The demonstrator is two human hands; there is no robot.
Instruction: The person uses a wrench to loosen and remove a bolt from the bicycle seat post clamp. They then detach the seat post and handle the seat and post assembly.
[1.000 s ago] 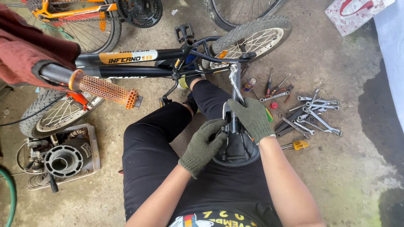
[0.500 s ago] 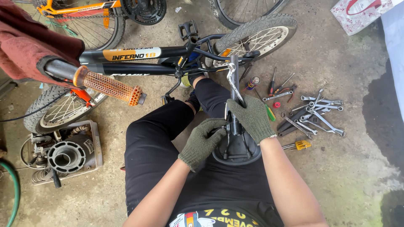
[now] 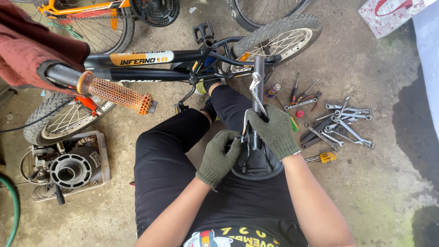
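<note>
Left hand: left hand (image 3: 218,158) in a green knit glove, fingers (image 3: 231,142) curled in against the left side of the clamp under the bicycle saddle (image 3: 256,160); curled close, touching the metal; whether they fully grip it cannot be told.
Right hand: right hand (image 3: 275,130) in a matching glove, fingers wrapped tight round the handle of a silver wrench (image 3: 254,91), at the base of the seat post (image 3: 259,77).
Saddle: black, upside down, resting on the person's lap between both hands; seat post points up and away from the body.
Wrench: head stands beside the seat post, above the right hand; handle runs down into the closed fist.
Bicycle: black small-wheeled bicycle (image 3: 183,64) lies on the concrete just beyond the knees, orange handlebar grip (image 3: 119,93) toward the camera.
Loose tools: spread of spanners (image 3: 343,123) on the floor to the right, well apart from the hands; yellow-handled screwdriver (image 3: 322,158) near the right forearm.
Left floor: grey engine part (image 3: 71,169) beside the front wheel.
</note>
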